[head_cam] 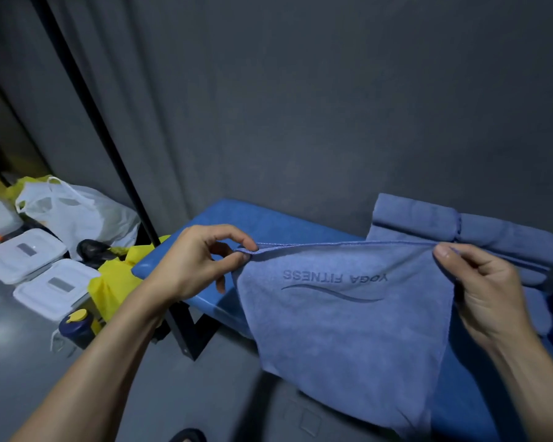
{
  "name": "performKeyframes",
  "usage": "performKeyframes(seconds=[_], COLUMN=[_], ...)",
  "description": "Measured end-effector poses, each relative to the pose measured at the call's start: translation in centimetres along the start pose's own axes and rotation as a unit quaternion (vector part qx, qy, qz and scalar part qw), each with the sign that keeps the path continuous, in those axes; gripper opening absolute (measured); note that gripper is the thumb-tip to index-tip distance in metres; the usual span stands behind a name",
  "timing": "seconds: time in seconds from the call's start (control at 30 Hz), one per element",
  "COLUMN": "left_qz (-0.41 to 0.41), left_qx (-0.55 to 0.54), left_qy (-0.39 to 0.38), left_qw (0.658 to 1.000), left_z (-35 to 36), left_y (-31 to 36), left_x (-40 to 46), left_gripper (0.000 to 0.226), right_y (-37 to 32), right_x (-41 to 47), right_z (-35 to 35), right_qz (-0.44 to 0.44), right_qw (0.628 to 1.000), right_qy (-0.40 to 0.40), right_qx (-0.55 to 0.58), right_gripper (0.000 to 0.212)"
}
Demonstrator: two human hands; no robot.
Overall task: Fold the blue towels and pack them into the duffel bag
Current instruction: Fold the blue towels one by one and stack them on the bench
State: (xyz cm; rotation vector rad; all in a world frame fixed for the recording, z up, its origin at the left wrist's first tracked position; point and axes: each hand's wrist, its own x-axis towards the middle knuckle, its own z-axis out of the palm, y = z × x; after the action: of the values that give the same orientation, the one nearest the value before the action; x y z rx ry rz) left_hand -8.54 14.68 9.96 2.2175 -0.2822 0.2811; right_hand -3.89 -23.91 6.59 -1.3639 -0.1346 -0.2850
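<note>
Hands: left (193, 260), right (479, 282), two, each pinching top corner of one towel (348, 314).

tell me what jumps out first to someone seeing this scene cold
The soft blue-grey microfibre towel printed YOGA FITNESS fills the centre, stretched by its top edge between the left hand and the right hand, each pinching a corner. Behind it, more blue-grey towels lie on the bright blue padded bench. On the floor at left sit white lidded plastic boxes.

Far end of the blue bench (262, 218) (right side) under towels, cut off at the edge.
</note>
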Motion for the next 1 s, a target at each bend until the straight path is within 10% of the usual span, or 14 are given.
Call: performKeyframes(seconds=[0.37,0.63,1.0], left_qz=[-0.017,-0.066,-0.044], left_qx=[-0.016,-0.131,-0.1], left_qy=[-0.048,-0.052,0.028], left_qw=[0.999,0.988,0.994], left_z=[-0.1,-0.5,-0.7], left_y=[-0.3,-0.3,0.1], left_x=[0.5,0.3,-0.2], left_gripper=[0.014,0.02,0.013], right_y=[-1.1,-2.2,-2.9], right_x=[0.2,-0.4,-1.0], right_z=[1.1,0.9,0.0], right_qz=[-0.028,-0.041,-0.059], right_qw=[1.0,0.999,0.996], right_qy=[-0.008,0.003,-0.006], right_qx=[0.006,-0.022,-0.069], right_gripper=[0.05,0.005,0.021])
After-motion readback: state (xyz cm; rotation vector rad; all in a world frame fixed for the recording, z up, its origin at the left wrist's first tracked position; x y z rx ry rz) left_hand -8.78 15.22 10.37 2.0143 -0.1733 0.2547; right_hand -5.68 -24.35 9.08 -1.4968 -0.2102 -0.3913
